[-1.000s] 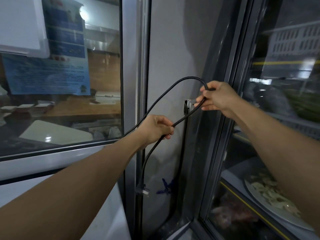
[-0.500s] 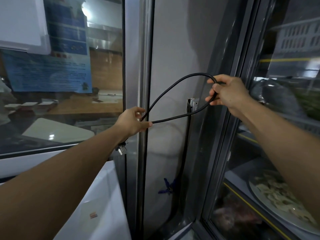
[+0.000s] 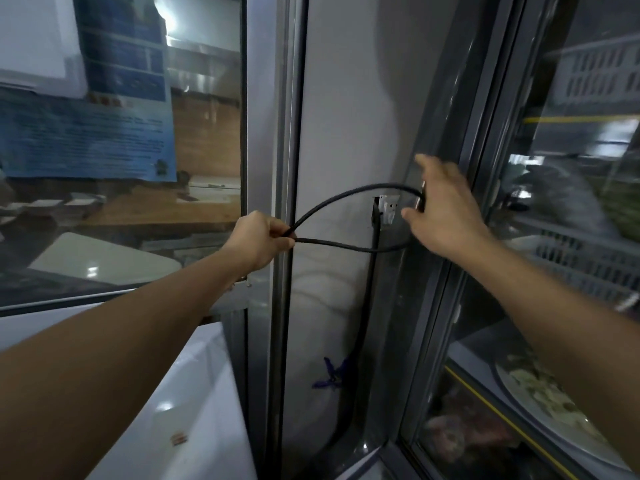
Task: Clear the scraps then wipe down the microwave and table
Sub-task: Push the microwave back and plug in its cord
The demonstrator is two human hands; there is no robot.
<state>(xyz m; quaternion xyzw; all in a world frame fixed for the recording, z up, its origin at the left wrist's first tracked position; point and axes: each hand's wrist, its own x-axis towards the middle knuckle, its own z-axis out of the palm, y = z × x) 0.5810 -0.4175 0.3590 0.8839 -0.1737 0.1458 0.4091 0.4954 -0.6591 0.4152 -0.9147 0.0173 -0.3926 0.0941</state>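
A black power cable is bent into a loop in front of the grey wall panel. My left hand grips both strands where they cross. The far end of the loop runs behind my right hand, whose forefinger and thumb are spread; the loop seems to hang round the thumb. The cable's plug peeks out under my left forearm. The white top of the microwave lies at the lower left, with a small sticker on it.
A wall socket sits just left of my right hand, with another black cord running down from it past a blue clip. A glass pane with a blue poster is at left. A glass case at right holds a plate of food.
My left hand has drawn up along the cable and now holds both strands as a loop. My right hand went from pinching the loop's end to spread fingers near the socket.
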